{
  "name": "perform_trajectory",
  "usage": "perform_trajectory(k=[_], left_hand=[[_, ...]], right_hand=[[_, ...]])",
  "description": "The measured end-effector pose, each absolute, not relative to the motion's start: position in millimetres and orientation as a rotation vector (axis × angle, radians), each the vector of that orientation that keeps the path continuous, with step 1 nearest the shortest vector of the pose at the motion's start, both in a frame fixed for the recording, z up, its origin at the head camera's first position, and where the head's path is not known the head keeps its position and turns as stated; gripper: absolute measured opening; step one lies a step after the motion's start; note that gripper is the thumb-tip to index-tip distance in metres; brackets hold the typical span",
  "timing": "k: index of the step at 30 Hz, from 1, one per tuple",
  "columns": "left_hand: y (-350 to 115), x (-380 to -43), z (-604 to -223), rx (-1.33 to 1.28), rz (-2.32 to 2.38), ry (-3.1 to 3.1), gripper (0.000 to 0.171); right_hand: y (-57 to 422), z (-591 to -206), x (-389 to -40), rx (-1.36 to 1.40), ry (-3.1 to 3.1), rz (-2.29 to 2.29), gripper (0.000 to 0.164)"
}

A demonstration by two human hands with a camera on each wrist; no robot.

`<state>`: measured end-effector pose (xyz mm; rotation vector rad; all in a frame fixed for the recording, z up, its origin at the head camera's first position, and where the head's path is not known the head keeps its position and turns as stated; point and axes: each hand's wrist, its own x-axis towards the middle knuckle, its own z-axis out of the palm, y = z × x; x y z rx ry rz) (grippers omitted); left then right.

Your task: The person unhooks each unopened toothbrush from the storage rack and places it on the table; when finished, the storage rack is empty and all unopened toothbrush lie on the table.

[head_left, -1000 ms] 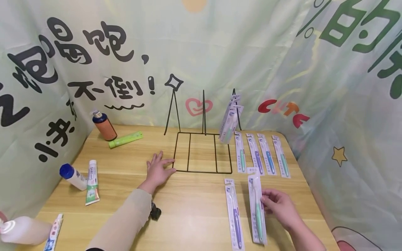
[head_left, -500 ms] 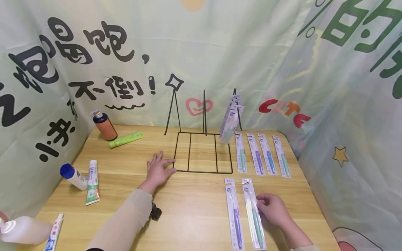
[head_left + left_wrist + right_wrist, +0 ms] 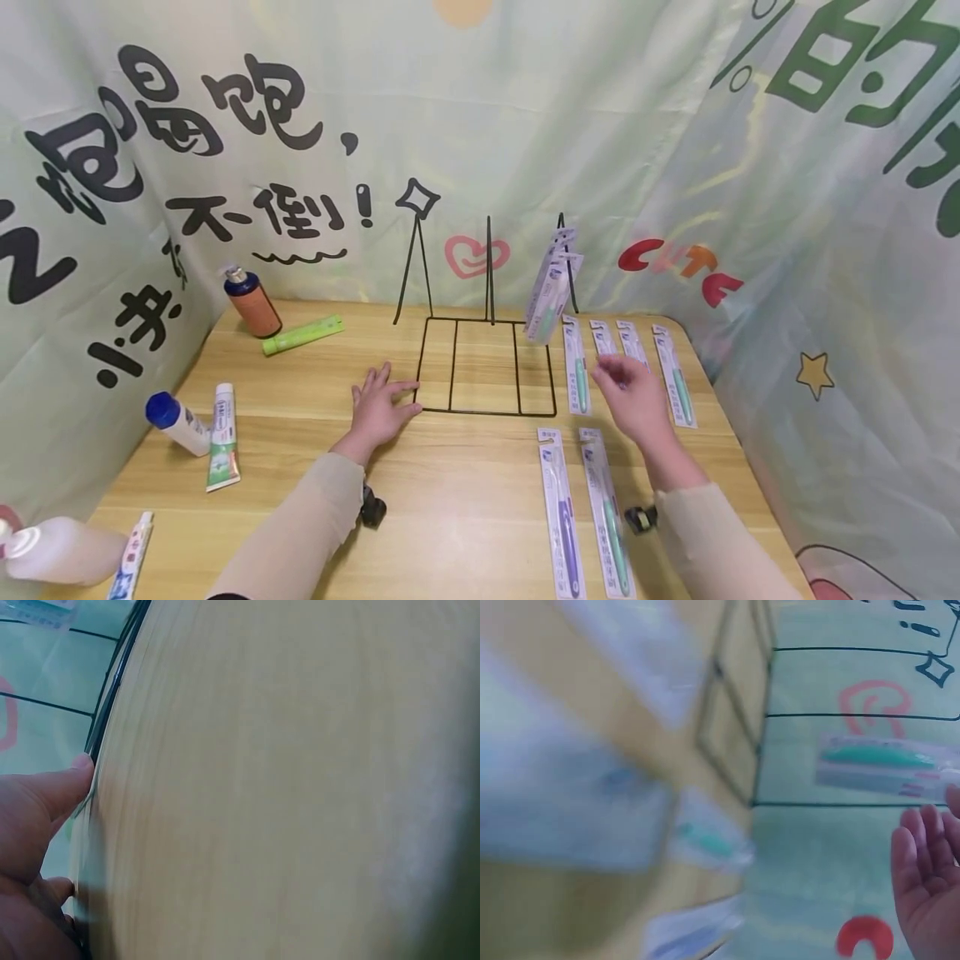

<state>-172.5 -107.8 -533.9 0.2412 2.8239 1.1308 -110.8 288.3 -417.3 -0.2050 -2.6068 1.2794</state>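
In the head view my left hand (image 3: 378, 408) rests on the table with fingers spread, thumb and index finger touching the left side of a black wire rack (image 3: 483, 412). Packaged toothbrushes (image 3: 551, 304) hang from the rack's right upright. My right hand (image 3: 637, 400), fingers loosely bent and holding nothing visible, is above the back row, partly covering the two middle packs. Either side of it lie a green toothbrush pack (image 3: 577, 367) and another green pack (image 3: 677, 379). Nearer the front, a purple toothbrush pack (image 3: 561, 517) and a green one (image 3: 607, 517) lie side by side.
At left are an orange bottle (image 3: 255, 308), a green tube (image 3: 303, 335), a white bottle with blue cap (image 3: 180, 425), a toothpaste tube (image 3: 223, 442), a pinkish bottle (image 3: 67, 550) and a small tube (image 3: 131, 558). Printed curtains surround the table.
The right hand laid the green toothbrush pack beside the purple one, let go, and moved away to above the back row. The left hand has stayed at the rack.
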Motion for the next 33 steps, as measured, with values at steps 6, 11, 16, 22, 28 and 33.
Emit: perform_trajectory(k=[6, 11, 16, 22, 28, 33], left_hand=[[-103.8, -173.0, -534.1, 0.251, 1.144, 2.821, 0.044], [-102.1, -173.8, -534.7, 0.253, 1.149, 2.818, 0.044], [-102.4, -174.1, -535.2, 0.252, 1.138, 2.823, 0.044], [-104.3, -174.5, -536.9, 0.245, 1.139, 2.835, 0.044], [-105.9, -174.7, -538.5, 0.241, 1.128, 2.832, 0.044], [-107.8, -173.2, -537.6, 0.238, 1.139, 2.837, 0.044]], right_hand=[[263.1, -397.1, -166.4, -0.164, -2.37, 1.454, 0.028], [250.6, -391.5, -189.6, -0.172, -2.269, 1.54, 0.022], [245.3, -390.1, -196.0, -0.203, -2.243, 1.576, 0.018], [242.5, -388.1, -196.8, -0.222, -2.241, 1.609, 0.019], [242.1, -388.5, -197.2, -0.238, -2.236, 1.638, 0.021], [244.7, -387.9, -193.8, -0.207, -2.255, 1.549, 0.02]])
